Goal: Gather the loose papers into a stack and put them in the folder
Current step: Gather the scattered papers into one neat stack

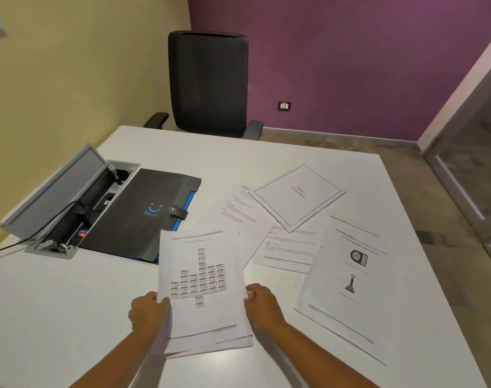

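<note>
A small stack of papers (203, 292), its top sheet printed with a box chart, is held near the front of the white table (71, 303). My left hand (148, 313) grips its left edge and my right hand (262, 305) grips its right edge. A closed black folder (138, 217) with a blue smile logo and a strap lies to the left, behind the stack. Loose sheets lie to the right: a page with two pictures (348, 284), a tilted chapter title page (297, 196), and text pages (286, 247) partly under them.
An open cable box (71, 203) with a raised grey lid and a black cord is set into the table left of the folder. A black office chair (208, 82) stands at the far edge. The table's right edge drops to the floor.
</note>
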Demonstrator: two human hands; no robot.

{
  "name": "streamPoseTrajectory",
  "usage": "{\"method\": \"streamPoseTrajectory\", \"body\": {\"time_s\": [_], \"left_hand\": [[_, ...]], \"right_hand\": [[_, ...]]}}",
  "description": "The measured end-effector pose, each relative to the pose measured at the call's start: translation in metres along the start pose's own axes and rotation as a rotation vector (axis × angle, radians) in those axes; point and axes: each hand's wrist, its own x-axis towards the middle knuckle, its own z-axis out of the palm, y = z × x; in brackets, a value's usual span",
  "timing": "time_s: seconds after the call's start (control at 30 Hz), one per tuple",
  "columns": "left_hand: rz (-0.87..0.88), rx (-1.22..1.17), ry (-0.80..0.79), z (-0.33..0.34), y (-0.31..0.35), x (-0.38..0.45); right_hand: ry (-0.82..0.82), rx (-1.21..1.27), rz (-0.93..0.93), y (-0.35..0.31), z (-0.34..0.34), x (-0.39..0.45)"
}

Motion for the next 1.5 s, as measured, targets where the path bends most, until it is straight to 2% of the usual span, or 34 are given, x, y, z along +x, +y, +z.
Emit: {"method": "streamPoseTrajectory", "body": {"time_s": [0.1,0.23,0.33,0.57,0.73,0.83,1.03,1.2,1.33,1.5], "left_hand": [[-0.062,-0.133,-0.024,0.003,-0.004,0.002],[-0.144,-0.393,-0.284,0.006,-0.008,0.003],[-0.04,-0.351,-0.417,0.004,-0.003,-0.005],[0.218,-0.445,-0.438,-0.009,0.016,-0.019],[0.3,-0.606,-0.379,-0.013,0.042,-0.027],[0.353,-0.633,-0.414,-0.015,0.051,-0.033],[0.363,-0.575,-0.496,-0.008,0.045,-0.037],[0.344,-0.628,-0.462,0.0,0.046,-0.041],[0.381,-0.563,-0.53,0.005,0.043,-0.05],[0.361,-0.486,-0.547,0.018,0.04,-0.049]], "right_hand": [[-0.079,-0.074,0.063,0.008,0.008,-0.003],[-0.151,-0.021,0.063,0.014,0.007,-0.011],[-0.15,0.053,0.051,0.022,0.0,-0.014],[-0.025,0.297,-0.041,0.022,-0.024,-0.021],[0.042,0.43,-0.138,0.01,-0.039,-0.019],[0.063,0.435,-0.176,0.008,-0.042,-0.019],[0.067,0.401,-0.153,0.015,-0.035,-0.024],[0.116,0.449,-0.143,0.009,-0.04,-0.025],[0.098,0.424,-0.142,0.018,-0.037,-0.025],[0.044,0.348,-0.005,0.033,-0.033,-0.023]]}}
